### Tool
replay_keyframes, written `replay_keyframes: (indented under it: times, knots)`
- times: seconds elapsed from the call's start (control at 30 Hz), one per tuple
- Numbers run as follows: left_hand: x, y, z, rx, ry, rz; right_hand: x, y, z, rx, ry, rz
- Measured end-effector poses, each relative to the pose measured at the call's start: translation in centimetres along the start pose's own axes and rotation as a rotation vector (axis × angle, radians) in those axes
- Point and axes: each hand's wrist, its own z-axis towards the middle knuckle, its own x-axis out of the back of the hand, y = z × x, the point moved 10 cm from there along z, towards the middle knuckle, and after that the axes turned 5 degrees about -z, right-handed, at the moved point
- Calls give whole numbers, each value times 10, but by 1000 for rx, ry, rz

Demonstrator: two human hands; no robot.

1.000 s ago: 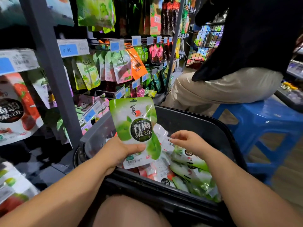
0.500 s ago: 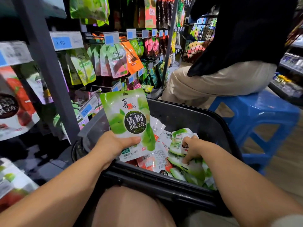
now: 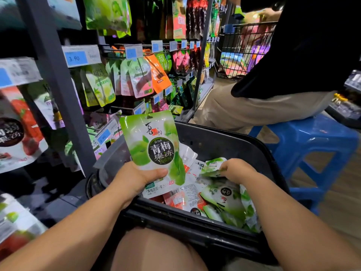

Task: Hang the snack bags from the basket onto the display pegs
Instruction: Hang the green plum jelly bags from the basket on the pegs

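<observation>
Green snack bag [image 3: 151,141] stands long-axis vertical at frame centre, our left hand [image 3: 136,178] gripping its bottom edge, with the pegs [image 3: 117,50] up-left of it, while our right hand [image 3: 237,170] pinches a second bag [image 3: 212,166] inside the basket [image 3: 224,141].

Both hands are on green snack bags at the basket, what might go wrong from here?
The left hand holds the upright green bag only near its bottom, so its top may flop while being hung. The right hand grips a crumpled bag in the basket; lifting it might drag loose neighbours over the rim.
</observation>
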Motion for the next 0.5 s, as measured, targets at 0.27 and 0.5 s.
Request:
replay_keyframes:
  times: [0.27,0.5]
  knots:
    - [3,0,3,-21,7,14,84,17,-45,104,696,696]
    - [4,-1,4,-21,10,32,98,34,-60,188,815,1112]
